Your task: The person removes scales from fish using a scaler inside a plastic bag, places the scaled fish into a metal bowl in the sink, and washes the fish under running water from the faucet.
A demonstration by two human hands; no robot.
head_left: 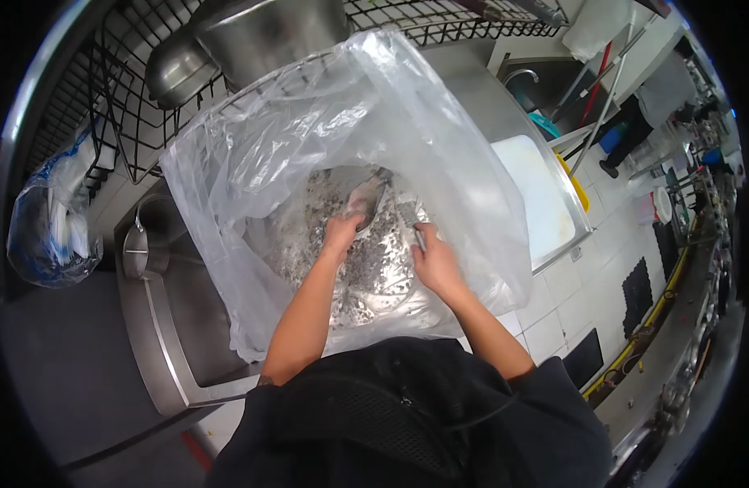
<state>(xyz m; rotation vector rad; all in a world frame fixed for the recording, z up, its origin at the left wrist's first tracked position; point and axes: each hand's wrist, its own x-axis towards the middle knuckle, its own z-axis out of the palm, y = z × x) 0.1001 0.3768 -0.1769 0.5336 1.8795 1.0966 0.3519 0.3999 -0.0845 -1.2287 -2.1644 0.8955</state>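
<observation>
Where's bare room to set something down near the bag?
White board, right of the plastic bag, looks bare; so does the steel strip between bag and faucet sink. Crowded: inside the bag around left hand and right hand, and the wire rack with cookware.

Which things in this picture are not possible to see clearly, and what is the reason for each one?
- Head view: the fish-like piece is partly hidden by the left hand.
- Head view: the tool in the right hand has its far end blurred against shiny flecks.
- Head view: the metal pot is cut off by the top edge.
- Head view: whatever supports the clear bag is hidden behind it.
</observation>
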